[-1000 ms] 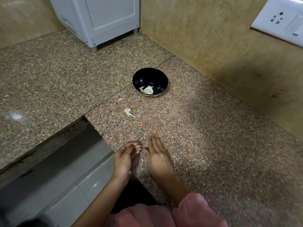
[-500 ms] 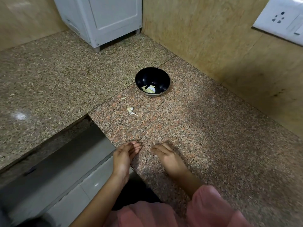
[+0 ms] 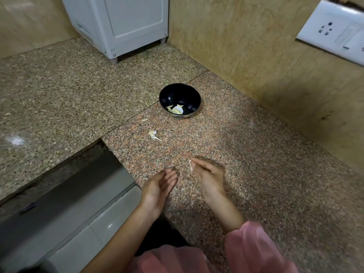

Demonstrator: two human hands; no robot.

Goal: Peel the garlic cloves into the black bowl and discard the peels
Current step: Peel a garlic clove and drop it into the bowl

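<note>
Your right hand (image 3: 208, 174) is motion-blurred, so the pale scrap (image 3: 190, 166) at its fingertips could be peel or clove. The bits (image 3: 176, 110) in the far bowl (image 3: 177, 91) are too small for you to sort.

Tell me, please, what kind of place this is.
Probably a home kitchen: a granite counter carries a black bowl holding garlic pieces, and a wall socket is set in the wall above.

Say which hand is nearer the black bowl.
Right. The right hand is on the person's side of the bowl, right of it; the left hand is farther off, at the counter edge.
</note>
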